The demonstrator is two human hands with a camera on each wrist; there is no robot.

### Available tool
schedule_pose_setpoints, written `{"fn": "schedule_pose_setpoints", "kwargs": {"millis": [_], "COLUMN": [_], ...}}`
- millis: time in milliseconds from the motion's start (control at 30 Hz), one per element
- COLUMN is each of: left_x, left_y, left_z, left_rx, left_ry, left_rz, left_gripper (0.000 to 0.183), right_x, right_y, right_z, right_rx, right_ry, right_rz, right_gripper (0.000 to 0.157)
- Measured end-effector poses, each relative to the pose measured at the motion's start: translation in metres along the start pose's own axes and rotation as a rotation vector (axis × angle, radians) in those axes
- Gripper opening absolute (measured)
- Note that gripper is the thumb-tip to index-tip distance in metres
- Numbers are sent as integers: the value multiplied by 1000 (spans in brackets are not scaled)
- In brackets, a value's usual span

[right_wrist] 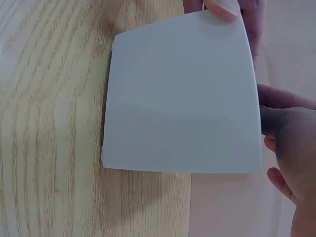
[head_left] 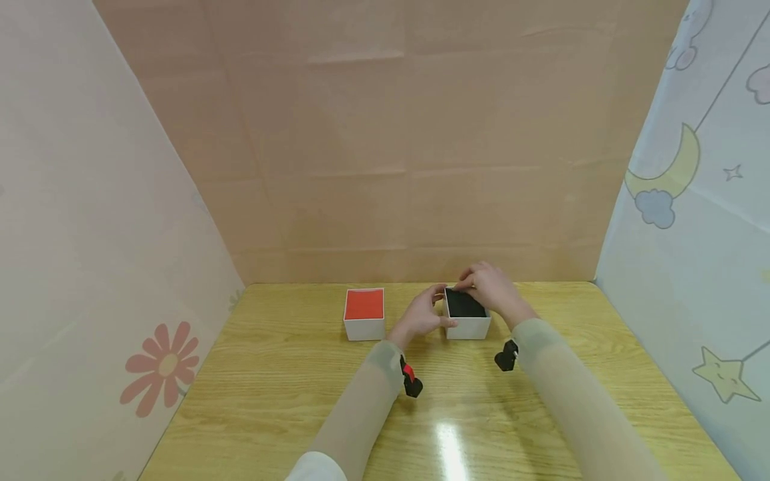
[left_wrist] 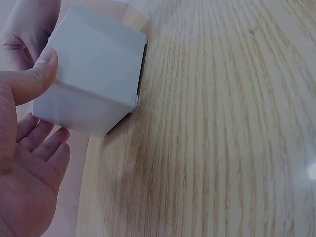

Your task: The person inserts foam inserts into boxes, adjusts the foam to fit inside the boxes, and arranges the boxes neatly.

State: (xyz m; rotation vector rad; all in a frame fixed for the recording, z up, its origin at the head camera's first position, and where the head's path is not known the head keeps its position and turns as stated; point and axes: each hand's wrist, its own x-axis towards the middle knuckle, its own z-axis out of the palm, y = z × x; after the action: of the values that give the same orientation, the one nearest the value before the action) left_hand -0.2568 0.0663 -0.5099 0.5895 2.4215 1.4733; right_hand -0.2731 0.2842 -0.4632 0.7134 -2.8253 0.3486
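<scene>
On the right stands a white box [head_left: 468, 329] with a flat black surface [head_left: 466, 305] filling its top. My left hand [head_left: 421, 315] holds this box at its left side; in the left wrist view the thumb [left_wrist: 43, 69] lies against a white wall and the other fingers curve along another side. My right hand [head_left: 490, 288] reaches over the back of the box, fingers bent down onto the black surface near the far left corner. In the right wrist view the box wall hides those fingertips, so I cannot tell whether they pinch anything.
Left of my hands sits a second white box [head_left: 364, 330] with a red top surface [head_left: 364, 305]. Both boxes stand toward the back of the wooden table [head_left: 289, 387]. A brown paper-like backdrop [head_left: 385, 167] rises behind, and patterned walls flank both sides.
</scene>
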Motion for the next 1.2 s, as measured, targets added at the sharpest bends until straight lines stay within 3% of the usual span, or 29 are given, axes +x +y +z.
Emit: {"fn": "schedule_pose_setpoints", "kwargs": {"millis": [233, 600, 833, 1200], "left_x": [0, -1, 1, 2], "left_y": [-1, -1, -2, -2], "left_z": [1, 0, 0, 0], "left_rx": [0, -7, 11, 12], "left_ry": [2, 9, 0, -1], "left_rz": [2, -3, -4, -9], "left_gripper": [94, 93, 94, 94], "right_x": [1, -2, -2, 0], "right_y": [-2, 0, -4, -12], "right_z": [1, -2, -3, -5], "right_rx": [-5, 100, 88, 51], "right_ry": [-28, -29, -96, -120], "right_rz": [-10, -19, 22, 69], "right_gripper": [15, 12, 22, 27]}}
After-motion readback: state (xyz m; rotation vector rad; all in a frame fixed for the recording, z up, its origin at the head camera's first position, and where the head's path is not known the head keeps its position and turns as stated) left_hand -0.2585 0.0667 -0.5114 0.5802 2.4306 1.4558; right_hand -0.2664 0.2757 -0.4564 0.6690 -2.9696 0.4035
